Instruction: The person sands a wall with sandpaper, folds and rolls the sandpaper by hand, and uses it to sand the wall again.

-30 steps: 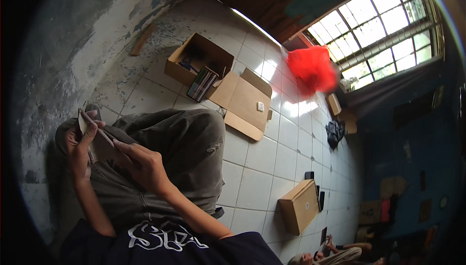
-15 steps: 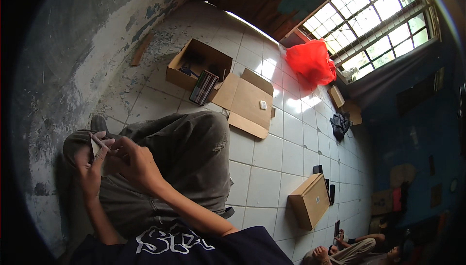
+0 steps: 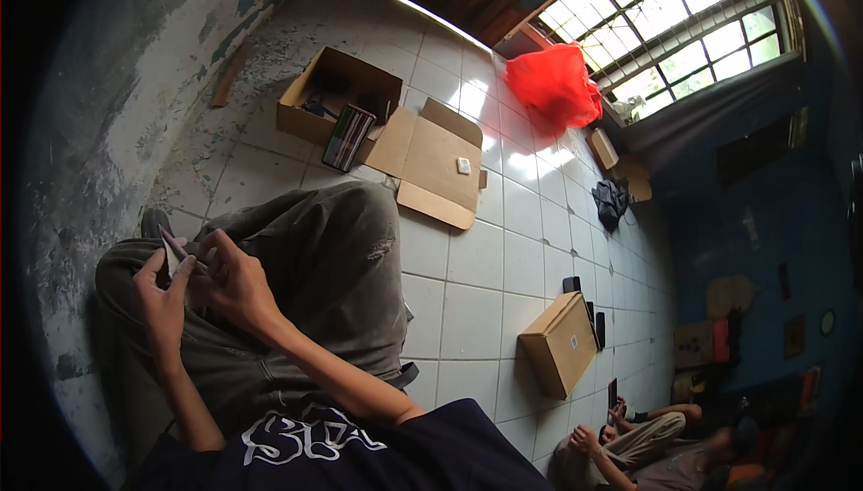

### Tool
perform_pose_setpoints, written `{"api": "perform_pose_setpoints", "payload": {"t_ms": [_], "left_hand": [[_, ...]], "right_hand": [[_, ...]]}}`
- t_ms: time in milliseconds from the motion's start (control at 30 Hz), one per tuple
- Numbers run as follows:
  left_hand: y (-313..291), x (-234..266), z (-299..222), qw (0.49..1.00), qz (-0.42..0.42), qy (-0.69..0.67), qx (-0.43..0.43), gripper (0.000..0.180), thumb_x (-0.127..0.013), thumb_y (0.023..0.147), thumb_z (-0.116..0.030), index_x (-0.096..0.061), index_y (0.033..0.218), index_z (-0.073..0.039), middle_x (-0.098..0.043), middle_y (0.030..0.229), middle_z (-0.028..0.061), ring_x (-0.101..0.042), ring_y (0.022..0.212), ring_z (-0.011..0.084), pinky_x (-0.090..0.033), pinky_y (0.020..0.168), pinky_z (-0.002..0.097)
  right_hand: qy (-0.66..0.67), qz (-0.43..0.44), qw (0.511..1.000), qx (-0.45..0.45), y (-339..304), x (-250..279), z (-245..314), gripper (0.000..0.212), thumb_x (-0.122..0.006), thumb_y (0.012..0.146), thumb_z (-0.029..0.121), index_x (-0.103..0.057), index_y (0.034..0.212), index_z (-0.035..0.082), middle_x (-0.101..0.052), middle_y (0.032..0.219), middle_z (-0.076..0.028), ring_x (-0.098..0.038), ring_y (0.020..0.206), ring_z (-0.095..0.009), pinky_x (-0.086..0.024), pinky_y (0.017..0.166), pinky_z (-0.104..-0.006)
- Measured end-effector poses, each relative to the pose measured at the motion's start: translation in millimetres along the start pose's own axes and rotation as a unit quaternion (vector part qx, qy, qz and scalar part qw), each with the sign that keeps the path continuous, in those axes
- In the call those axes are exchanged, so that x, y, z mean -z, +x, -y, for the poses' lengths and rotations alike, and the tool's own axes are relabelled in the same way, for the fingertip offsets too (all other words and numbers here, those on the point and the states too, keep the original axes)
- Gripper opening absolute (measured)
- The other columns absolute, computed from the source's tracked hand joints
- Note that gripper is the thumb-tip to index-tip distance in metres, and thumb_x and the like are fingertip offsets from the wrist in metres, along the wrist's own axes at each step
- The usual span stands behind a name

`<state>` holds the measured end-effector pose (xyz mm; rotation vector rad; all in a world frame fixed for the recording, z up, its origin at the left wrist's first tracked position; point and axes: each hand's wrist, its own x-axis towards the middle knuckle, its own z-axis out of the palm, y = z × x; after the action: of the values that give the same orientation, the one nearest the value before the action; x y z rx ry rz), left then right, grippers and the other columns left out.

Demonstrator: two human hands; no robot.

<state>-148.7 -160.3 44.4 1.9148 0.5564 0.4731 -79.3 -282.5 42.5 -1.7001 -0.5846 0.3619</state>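
Note:
Over my lap, my left hand [image 3: 162, 302] pinches a thin flat piece [image 3: 173, 260] between thumb and fingers. It has a pale face and a dark edge; it looks like card or a small booklet, but its kind is hard to make out. My right hand [image 3: 235, 283] is beside it, fingers bent and closed at the piece's right edge. Part of the piece is hidden behind the fingers. Both forearms rest above my dark trousers [image 3: 315, 248].
Ahead stands an open cardboard box [image 3: 301, 118] with a row of thin cases [image 3: 349, 138] against it. An unfolded cardboard sheet [image 3: 440, 159] lies alongside. A closed box [image 3: 557, 347], dark phone-like items [image 3: 595, 325], a red bag [image 3: 553, 91] and a seated person [image 3: 629, 451] are to the right.
The view has shifted, so the room sits further left and higher. My left hand's fingers have moved, and the thin piece now stands more upright, its pale face more visible.

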Motion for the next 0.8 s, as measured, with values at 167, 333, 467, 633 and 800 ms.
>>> {"api": "perform_pose_setpoints", "payload": {"t_ms": [167,333,467,633,800], "left_hand": [[7.0,-9.7,12.8,0.991,0.014,-0.132,0.022,0.030,-0.061,0.081,-0.003,-0.053,0.107,0.008,-0.058,0.108,0.0139,-0.053,0.091,0.0153,-0.042,0.085,0.0295],[12.8,-9.4,35.8,0.997,0.026,-0.073,-0.009,0.038,-0.060,0.082,-0.003,-0.040,0.111,0.009,-0.053,0.118,0.0179,-0.049,0.104,0.0185,-0.039,0.092,0.0319],[15.8,1.5,29.6,0.996,0.027,-0.065,-0.058,0.034,-0.056,0.084,-0.004,-0.046,0.114,0.009,-0.053,0.118,0.0158,-0.051,0.101,0.0156,-0.040,0.088,0.0289],[12.4,15.0,-15.7,0.998,0.033,-0.035,-0.035,0.034,-0.054,0.086,-0.007,-0.051,0.117,0.006,-0.058,0.111,0.0133,-0.055,0.086,0.0111,-0.044,0.074,0.0232],[11.1,33.6,-0.4,0.999,-0.009,-0.024,-0.040,0.035,-0.056,0.085,-0.009,-0.051,0.117,0.006,-0.058,0.112,0.0134,-0.055,0.084,0.0098,-0.045,0.073,0.0237]], "right_hand": [[0.051,0.045,0.998,0.008,1.5,24.6,-14.0,0.021,-0.065,0.076,0.012,-0.054,0.090,0.000,-0.060,0.069,-0.012,-0.060,0.064,-0.015,-0.046,0.059,-0.0282],[-0.006,0.124,0.992,0.026,2.2,30.0,-22.7,0.018,-0.057,0.079,0.015,-0.064,0.078,-0.002,-0.060,0.065,-0.017,-0.060,0.061,-0.027,-0.045,0.059,-0.0336],[-0.007,0.067,0.998,0.016,3.4,23.6,-13.1,0.019,-0.063,0.072,0.017,-0.064,0.073,-0.001,-0.057,0.057,-0.014,-0.055,0.050,-0.023,-0.043,0.052,-0.0314],[0.017,0.056,0.998,0.011,12.6,10.4,-6.0,0.025,-0.073,0.065,0.021,-0.061,0.066,-0.001,-0.056,0.052,-0.006,-0.052,0.048,-0.011,-0.040,0.046,-0.0266],[0.234,0.257,0.936,-0.061,19.6,-0.3,-0.5,0.028,-0.069,0.077,0.026,-0.061,0.074,-0.001,-0.057,0.058,-0.001,-0.053,0.052,-0.007,-0.040,0.047,-0.0211]]}}
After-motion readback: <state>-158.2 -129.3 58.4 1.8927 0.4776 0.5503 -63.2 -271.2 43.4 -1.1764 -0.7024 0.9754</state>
